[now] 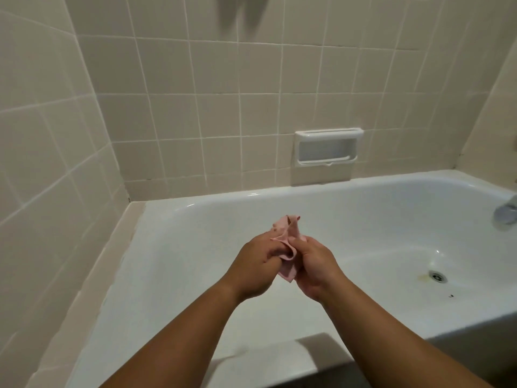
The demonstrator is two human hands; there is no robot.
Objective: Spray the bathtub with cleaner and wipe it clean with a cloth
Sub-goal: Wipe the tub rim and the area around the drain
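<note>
A white bathtub (349, 191) fills the lower part of the head view. Over its middle I hold a small pink cloth (289, 232), bunched and folded. My left hand (253, 264) grips the cloth from the left with curled fingers. My right hand (314, 266) pinches it from the right, thumb on top. Part of the cloth sticks up above my fingers and a corner hangs below between my palms. No spray bottle is in view.
The drain (437, 276) lies at the right of the tub floor, with a yellowish stain beside it and a dark speck (451, 296) nearby. A metal spout (505, 215) juts from the right wall. A white soap dish (328, 147) is set in the beige tiled wall.
</note>
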